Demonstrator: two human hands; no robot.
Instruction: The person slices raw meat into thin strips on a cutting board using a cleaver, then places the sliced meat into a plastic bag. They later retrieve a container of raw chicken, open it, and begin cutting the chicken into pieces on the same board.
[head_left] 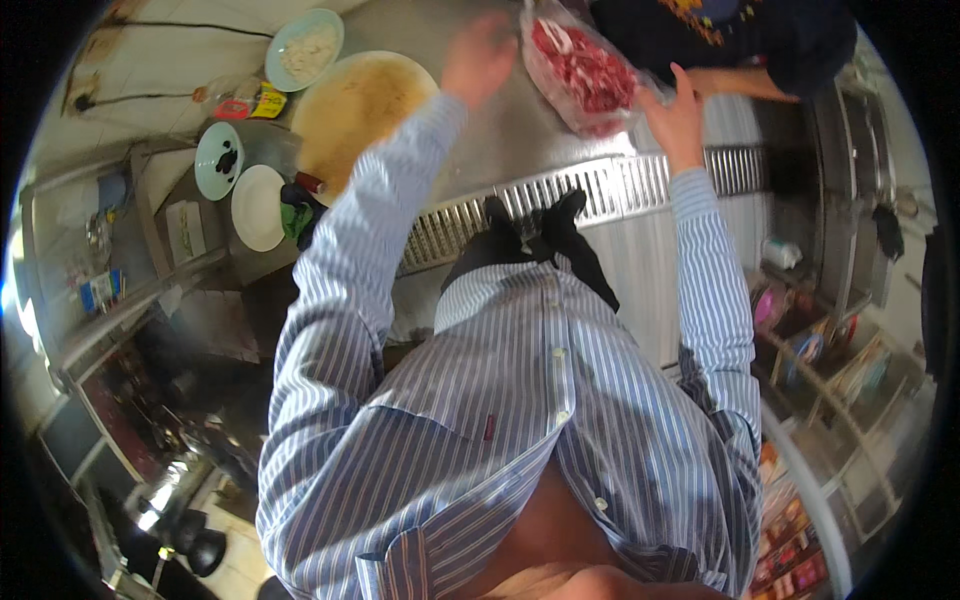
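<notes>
A clear plastic bag of red meat (590, 65) lies tilted over the steel counter at the upper right of centre. My right hand (675, 120) is at the bag's right edge, its fingers closed on the plastic. Left of the bag, my left hand (482, 60) is over the counter, apart from the bag. Motion blurs its fingers. Close to my right hand is another person's forearm (740, 82); that person's hand is hidden. A large round cutting board (360, 110) rests on the counter, partly behind my left sleeve.
Left of the board stand a pale bowl with white food (305, 50), a bowl with dark pieces (219, 161) and a white plate (258, 208). A green-and-black cloth-like bundle (297, 215) is beside the plate. A slotted metal drain (600, 190) runs along the counter's near edge. Shelves (840, 370) stand at right.
</notes>
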